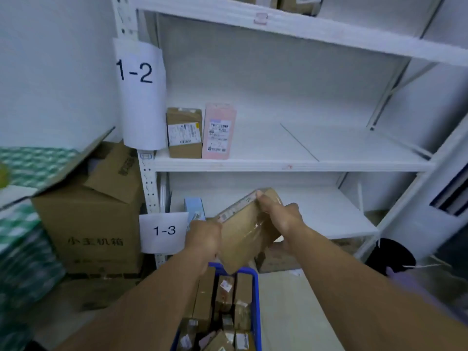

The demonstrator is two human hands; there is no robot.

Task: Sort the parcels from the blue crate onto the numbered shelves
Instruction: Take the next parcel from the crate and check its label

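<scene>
Both my hands hold a brown cardboard parcel wrapped in clear tape, tilted, above the blue crate. My left hand grips its near left end; my right hand grips its far upper edge. Several brown parcels fill the crate below. The white rack carries paper signs: "1-2" for the middle shelf and "1-3" for the lower shelf. A brown box and a pink parcel stand on shelf 1-2. A light blue box sits on shelf 1-3.
Large open cardboard cartons are stacked left of the rack, beside green-patterned packs. A black bag lies on the floor at right. More brown boxes sit on the top shelf. Another carton sits under the rack.
</scene>
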